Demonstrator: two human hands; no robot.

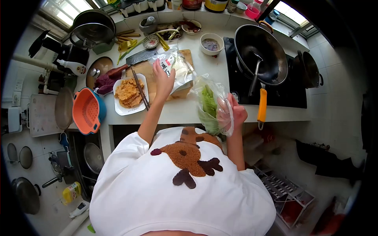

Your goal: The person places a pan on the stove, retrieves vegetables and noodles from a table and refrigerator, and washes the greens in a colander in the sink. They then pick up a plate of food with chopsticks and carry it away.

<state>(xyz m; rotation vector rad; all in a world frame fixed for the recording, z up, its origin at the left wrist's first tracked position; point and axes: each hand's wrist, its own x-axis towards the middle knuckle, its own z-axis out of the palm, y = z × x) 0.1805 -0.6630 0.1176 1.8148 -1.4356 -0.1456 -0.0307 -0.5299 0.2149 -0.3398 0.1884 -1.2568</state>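
My left hand [163,80] is at the left side of a clear plastic packet [180,67] of white food, its thumb and fingers at the packet's edge. The packet is over a wooden cutting board [187,55]. My right hand [238,112] grips a thin clear plastic bag [225,118] at its right side. Leafy green lettuce [208,103] shows inside the bag, which hangs at the counter's front edge. A cleaver [141,57] lies at the board's upper left. Left of my forearm sits a white dish [119,109] of orange-brown minced food, with chopsticks [140,88] across it.
A black wok [271,43] with a ladle [256,74] stands on the stove [291,96] at right. Behind the board are a bowl [211,44] of purplish food and a small patterned dish [151,41]. An orange colander [85,110] is at the left edge.
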